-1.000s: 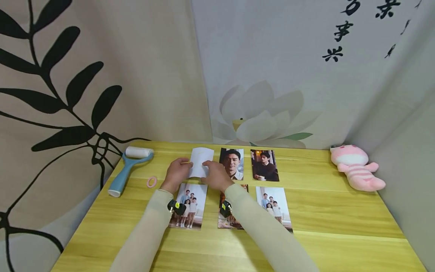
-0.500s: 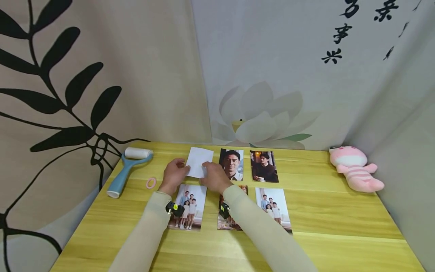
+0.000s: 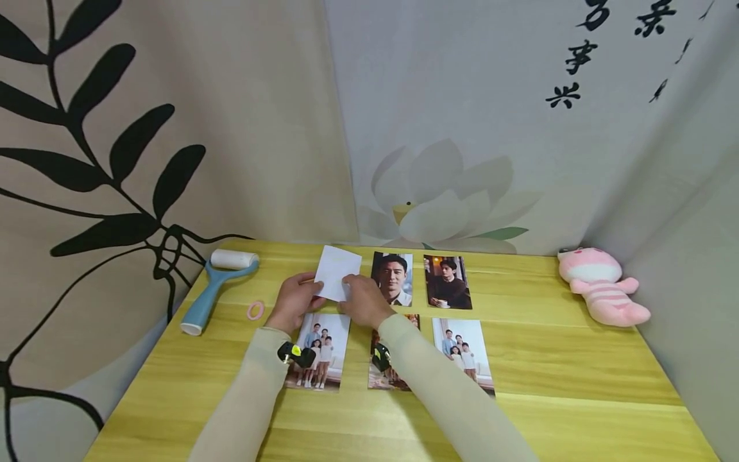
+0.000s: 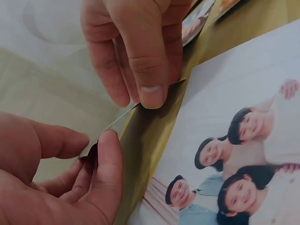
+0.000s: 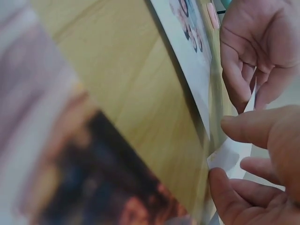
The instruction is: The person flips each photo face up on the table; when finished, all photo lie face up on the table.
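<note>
Both hands hold a photo print (image 3: 339, 269) with its white back facing up, over the back of the wooden table. My left hand (image 3: 294, 300) pinches its left edge near the lower corner; in the left wrist view, a dark sliver of the picture side shows by the thumb. My right hand (image 3: 366, 303) pinches the lower right part, thumb on the white face. In the left wrist view, the sheet (image 4: 117, 121) appears nearly edge-on between the two hands. Right below lies a family photo (image 3: 328, 333), partly covered by the left wrist.
Right of the hands lie a man's portrait (image 3: 394, 279) and a dark-sweater photo (image 3: 449, 283). In front are another family photo (image 3: 462, 346) and a print (image 3: 398, 380) half hidden by the right forearm. A blue lint roller (image 3: 210, 292), pink ring (image 3: 255, 310) and pink plush (image 3: 600, 285) also lie here.
The photo print has straightened from its curved shape and tilted slightly. My left fingers have loosened, then taken its left edge again lower down. The right hand has stayed nearly in place.
</note>
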A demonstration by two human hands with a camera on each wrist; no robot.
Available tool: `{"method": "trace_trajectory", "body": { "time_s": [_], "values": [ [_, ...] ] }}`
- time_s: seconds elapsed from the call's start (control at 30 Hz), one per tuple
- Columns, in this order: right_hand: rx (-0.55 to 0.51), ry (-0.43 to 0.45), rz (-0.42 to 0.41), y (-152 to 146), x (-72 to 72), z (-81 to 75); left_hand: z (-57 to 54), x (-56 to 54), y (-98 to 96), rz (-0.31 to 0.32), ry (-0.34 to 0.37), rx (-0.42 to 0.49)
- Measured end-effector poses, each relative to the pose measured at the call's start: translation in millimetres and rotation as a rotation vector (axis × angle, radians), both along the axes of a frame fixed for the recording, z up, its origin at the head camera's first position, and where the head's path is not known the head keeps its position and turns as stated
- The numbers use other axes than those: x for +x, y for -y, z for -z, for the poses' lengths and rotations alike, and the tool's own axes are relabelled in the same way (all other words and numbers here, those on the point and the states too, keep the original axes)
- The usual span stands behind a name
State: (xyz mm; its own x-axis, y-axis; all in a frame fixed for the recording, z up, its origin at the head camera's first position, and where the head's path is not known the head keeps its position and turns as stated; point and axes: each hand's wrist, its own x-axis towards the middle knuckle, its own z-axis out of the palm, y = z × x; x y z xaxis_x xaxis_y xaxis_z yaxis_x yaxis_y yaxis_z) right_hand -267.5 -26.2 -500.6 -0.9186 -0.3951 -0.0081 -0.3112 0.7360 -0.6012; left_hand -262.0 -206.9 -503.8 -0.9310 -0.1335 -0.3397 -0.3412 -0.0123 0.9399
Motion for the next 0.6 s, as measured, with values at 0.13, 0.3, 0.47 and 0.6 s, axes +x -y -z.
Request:
{"method": "trace_trajectory", "body": {
  "time_s": [0.13,0.3,0.47,0.6],
  "values": [
    [0.008,-0.011,-0.006,0.9,-0.4,0.2,-3.2,1.7,-0.7,0.008,0.026,0.034],
    [-0.013,0.01,-0.014,-0.5,-0.3,-0.9,-7.6,2.7,-1.6,0.018,0.009,0.058],
    [-0.09,0.026,-0.014,-4.7,1.2,-3.7,-11.9,4.4,-2.5,0.033,-0.029,0.083],
    [-0.215,0.067,0.006,-9.7,3.5,-9.0,-16.4,6.6,-6.7,0.053,-0.079,0.069]
  ]
}}
